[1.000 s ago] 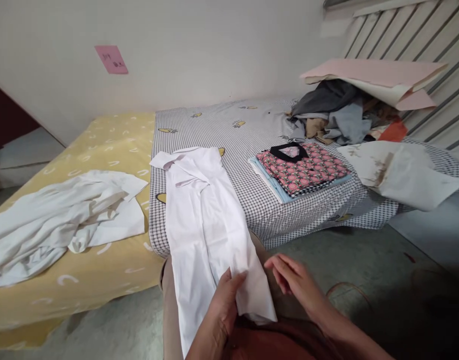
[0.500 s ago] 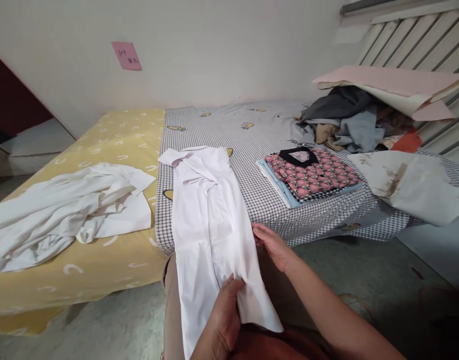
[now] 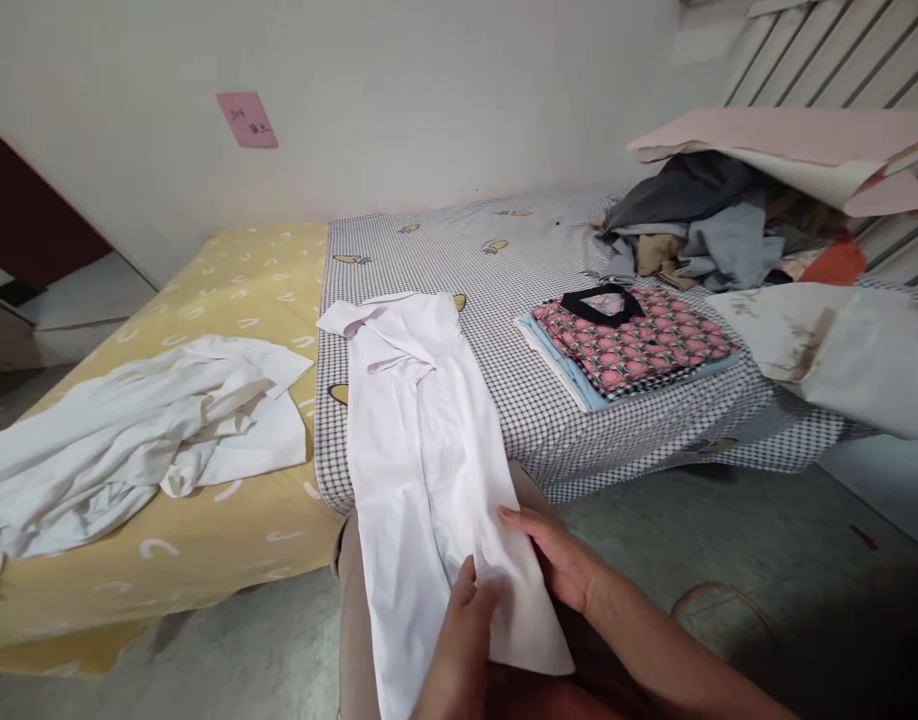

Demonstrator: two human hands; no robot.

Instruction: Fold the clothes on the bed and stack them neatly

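White cotton-like cloth runs toward us in a long strip: a white shirt (image 3: pixel 406 440), folded lengthwise, its far end on the checked sheet (image 3: pixel 421 255) of the bed and its near end hanging over the edge across our lap, above brown trousers (image 3: pixel 354 620). Our left hand (image 3: pixel 466 625) has its grip closed on the near part of the shirt, thumb and forefinger pinching the cloth beside the lengthwise crease. Our right hand (image 3: pixel 560 560) touches the shirt's right edge, thumb on top; its other fingers are partly hidden, so we cannot tell whether that grip is closed on the fabric or only rests against it. To the left, a crumpled white cloth (image 3: pixel 151 435) lies on the yellow sheet (image 3: pixel 264 270), which is patterned with white arcs. To the right, well apart from our shirt, a pink floral garment (image 3: pixel 661 345) with a black collar sits folded on light blue cloth (image 3: pixel 564 365). Beyond it we see a heap of clothes (image 3: pixel 729 235) in grey, tan and orange, under a pink sheet of card (image 3: pixel 789 135).
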